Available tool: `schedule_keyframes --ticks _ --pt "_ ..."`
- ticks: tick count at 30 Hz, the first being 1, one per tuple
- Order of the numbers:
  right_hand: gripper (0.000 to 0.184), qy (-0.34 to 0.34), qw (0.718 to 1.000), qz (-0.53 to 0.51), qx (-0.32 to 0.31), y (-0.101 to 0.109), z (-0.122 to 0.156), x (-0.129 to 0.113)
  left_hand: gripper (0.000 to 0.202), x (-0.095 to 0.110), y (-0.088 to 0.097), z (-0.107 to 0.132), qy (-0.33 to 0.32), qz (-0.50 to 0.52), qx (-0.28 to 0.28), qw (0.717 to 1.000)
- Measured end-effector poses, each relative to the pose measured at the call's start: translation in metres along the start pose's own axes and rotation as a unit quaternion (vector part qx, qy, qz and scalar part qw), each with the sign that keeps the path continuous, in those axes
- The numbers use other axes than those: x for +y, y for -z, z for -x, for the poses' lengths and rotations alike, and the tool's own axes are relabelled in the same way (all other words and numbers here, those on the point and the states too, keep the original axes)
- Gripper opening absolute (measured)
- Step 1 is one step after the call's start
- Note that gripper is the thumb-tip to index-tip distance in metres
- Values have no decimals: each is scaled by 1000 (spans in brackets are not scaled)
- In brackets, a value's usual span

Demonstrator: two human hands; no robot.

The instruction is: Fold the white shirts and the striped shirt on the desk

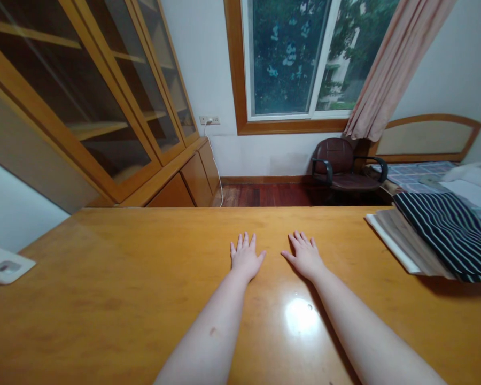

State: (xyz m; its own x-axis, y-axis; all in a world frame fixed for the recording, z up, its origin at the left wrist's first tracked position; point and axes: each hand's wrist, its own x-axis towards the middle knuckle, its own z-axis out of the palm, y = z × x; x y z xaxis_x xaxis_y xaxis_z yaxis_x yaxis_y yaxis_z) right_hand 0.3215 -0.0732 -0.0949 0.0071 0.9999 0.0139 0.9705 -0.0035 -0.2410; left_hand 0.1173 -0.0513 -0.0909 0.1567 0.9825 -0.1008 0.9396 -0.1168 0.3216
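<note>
Both arms reach forward over a glossy wooden table (116, 299). My left hand (245, 259) rests palm down on the tabletop with its fingers spread, holding nothing. To its right, a short gap away, my right hand (303, 255) also lies palm down, fingers apart and nothing in it. The thumbs point towards each other without touching. Off to the right of my right hand sits a pile of folded cloth, with a black-and-white striped cloth (452, 235) on top and beige and white layers (401, 240) under it.
A white object with cut-outs (8, 264) stands at the table's left edge. Beyond the table are a glass-door cabinet (144, 107), a socket with a white cord (210, 120), a window (288, 64), a pink curtain (396, 69), a brown armchair (336, 160) and a bed (417, 174).
</note>
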Motion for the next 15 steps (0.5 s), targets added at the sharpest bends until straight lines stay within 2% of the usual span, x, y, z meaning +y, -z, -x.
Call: schedule_keyframes --ticks 2,4,6,9,10,11,13,14,15 --pt "54 -36 997 -5 66 16 1 7 65 -2 3 -2 -6 27 5 1000" --pt "47 -99 977 2 188 44 6 27 55 -2 6 -4 -2 53 15 998" --pt "49 -158 933 10 323 79 16 62 50 -2 7 -5 3 69 29 997" --pt "53 -252 834 -4 491 124 36 139 48 -2 6 -5 3 74 42 996" --pt "52 -262 820 -2 510 135 42 168 47 -2 5 -5 5 73 46 996" --pt "47 -274 821 0 501 142 46 196 46 -2 4 -5 8 71 51 996" --pt "24 -325 834 -40 444 149 50 245 44 -1 2 -5 11 66 61 996" --pt "21 -353 835 -75 416 150 50 263 44 0 2 -5 11 65 65 996" --pt "26 -383 827 -97 400 150 49 275 44 0 1 -5 10 65 67 996"
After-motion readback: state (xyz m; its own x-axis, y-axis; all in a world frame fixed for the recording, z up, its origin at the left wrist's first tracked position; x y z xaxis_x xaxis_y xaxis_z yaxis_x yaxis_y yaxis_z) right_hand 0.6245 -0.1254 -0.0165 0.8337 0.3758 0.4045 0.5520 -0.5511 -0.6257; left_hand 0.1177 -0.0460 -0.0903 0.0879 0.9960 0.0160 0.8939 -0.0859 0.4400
